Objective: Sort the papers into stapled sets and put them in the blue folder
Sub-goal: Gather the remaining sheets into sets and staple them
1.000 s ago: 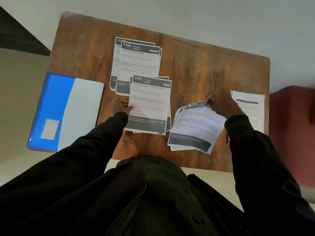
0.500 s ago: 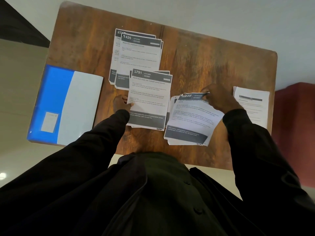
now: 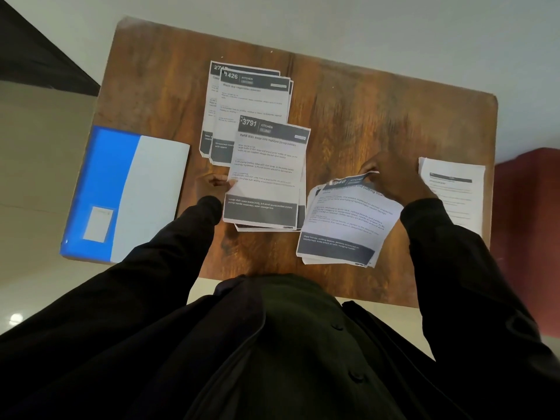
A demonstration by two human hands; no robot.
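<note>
We look down on a brown wooden tabletop [image 3: 378,116]. A flat blue and white folder [image 3: 121,192] lies closed at 9 o'clock, at the tabletop's left edge.

At 11 o'clock lies a pile of white printed papers with 1426 [image 3: 251,101] on the top sheet's dark band. A second white paper pile with 3791 [image 3: 266,177] on top lies in the middle. Its far end covers the near corner of the 1426 pile.

The left hand [image 3: 212,184] is at this middle pile's 9 o'clock side. Its fingertips touch the paper's left edge. We cannot tell if it pinches the sheet or only touches it.

At 5 o'clock lies a spread-out pile of white printed papers [image 3: 342,228], its sheets fanned apart. The right hand [image 3: 391,180] pinches the far edge of its top sheet, and the paper curls up there.

At 3 o'clock a thin white paper pile with faint print [image 3: 451,192] lies flat, just beside the right hand.

All the papers lie on the tabletop, outside the folder. The papers look too small for us to tell if any are stapled.

Black sleeves [image 3: 181,253] cover both arms.
</note>
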